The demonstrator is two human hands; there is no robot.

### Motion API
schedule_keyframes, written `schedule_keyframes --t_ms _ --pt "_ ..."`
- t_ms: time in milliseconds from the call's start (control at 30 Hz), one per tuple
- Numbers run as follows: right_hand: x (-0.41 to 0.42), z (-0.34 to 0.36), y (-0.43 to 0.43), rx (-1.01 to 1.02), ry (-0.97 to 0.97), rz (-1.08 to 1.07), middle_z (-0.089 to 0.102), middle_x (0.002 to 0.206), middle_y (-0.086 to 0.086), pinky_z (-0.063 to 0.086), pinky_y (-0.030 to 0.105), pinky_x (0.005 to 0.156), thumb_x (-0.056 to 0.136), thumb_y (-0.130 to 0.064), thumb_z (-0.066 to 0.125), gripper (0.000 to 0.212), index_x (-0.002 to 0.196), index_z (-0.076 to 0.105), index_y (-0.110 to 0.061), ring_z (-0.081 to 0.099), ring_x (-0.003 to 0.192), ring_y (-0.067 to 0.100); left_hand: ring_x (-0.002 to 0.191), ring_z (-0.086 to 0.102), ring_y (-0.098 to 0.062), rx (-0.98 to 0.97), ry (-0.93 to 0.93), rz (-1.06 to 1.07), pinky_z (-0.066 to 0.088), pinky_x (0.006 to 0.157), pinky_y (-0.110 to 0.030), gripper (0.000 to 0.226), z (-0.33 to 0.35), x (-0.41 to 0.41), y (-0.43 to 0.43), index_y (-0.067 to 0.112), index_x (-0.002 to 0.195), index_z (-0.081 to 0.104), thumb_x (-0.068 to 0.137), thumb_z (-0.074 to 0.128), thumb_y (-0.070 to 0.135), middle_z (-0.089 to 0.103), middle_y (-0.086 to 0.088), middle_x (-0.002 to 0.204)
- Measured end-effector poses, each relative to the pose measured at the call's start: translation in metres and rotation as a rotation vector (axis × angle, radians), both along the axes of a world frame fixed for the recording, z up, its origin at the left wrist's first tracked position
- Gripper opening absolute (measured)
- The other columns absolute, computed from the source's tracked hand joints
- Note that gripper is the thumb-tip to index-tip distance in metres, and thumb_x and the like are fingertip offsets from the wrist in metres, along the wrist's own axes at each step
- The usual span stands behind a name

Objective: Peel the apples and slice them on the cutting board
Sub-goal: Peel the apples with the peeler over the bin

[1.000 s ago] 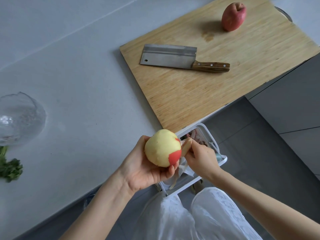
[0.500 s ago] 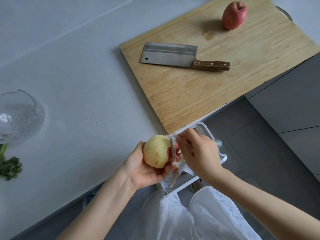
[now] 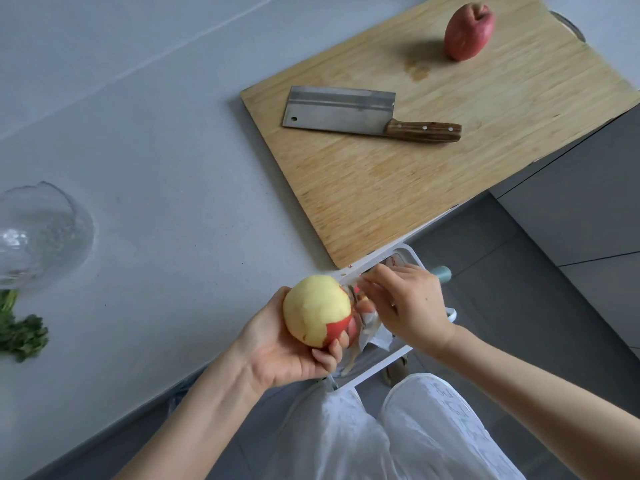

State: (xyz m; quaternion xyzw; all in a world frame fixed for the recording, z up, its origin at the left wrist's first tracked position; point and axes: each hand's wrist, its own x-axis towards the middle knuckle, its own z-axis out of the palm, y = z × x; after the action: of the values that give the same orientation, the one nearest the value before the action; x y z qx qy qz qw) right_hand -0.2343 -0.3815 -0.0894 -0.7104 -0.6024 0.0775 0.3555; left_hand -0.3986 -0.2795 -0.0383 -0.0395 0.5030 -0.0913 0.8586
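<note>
apple (image 3: 317, 311) cupped in left hand (image 3: 277, 355), fingers curled under it | right hand (image 3: 408, 306) curled round peeler (image 3: 442, 274), blade at apple's right flank | red patch low on that side, nearest my right fingers | apple mostly pale, bare | second apple (image 3: 467, 31) unpeeled, far ahead on board (image 3: 381, 188)

Grey countertop (image 3: 166, 140): 1 clear glass bowl (image 3: 43, 237) at left edge; 1 bunch of green herbs (image 3: 22, 336) just beside it, on the near side. Below the counter edge: 1 white-framed bin (image 3: 384, 365) with liner, on grey floor (image 3: 502, 306). Grey cabinet fronts (image 3: 571, 209) at right.
</note>
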Motion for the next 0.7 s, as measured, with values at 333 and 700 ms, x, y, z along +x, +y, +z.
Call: schedule_keyframes --t_ms 333,700 --pt "-0.006 0.015 0.001 -0.597 1.463 -0.257 0.044 0.058 0.008 0.036 0.021 0.041 0.098 -0.008 0.043 0.022 0.080 0.055 -0.007 0.042 0.045 0.014 0.074 0.061 -0.037 0.280 -0.159 -0.103 0.055 0.056 -0.035 0.043 0.003 0.001 0.004 0.002 0.101 0.068 0.064 0.070 0.023 0.063 -0.026 0.096" --pt "-0.032 0.020 0.003 -0.611 1.854 -0.562 0.039 0.050 0.008 0.030 0.030 0.051 0.098 -0.024 0.043 0.050 0.050 0.048 -0.010 0.035 0.046 0.021 0.096 0.065 -0.030 0.724 0.001 -0.286 0.055 0.077 -0.044 0.046 -0.005 0.007 -0.005 0.008 0.119 0.062 0.088 0.055 0.041 0.063 -0.022 0.118"
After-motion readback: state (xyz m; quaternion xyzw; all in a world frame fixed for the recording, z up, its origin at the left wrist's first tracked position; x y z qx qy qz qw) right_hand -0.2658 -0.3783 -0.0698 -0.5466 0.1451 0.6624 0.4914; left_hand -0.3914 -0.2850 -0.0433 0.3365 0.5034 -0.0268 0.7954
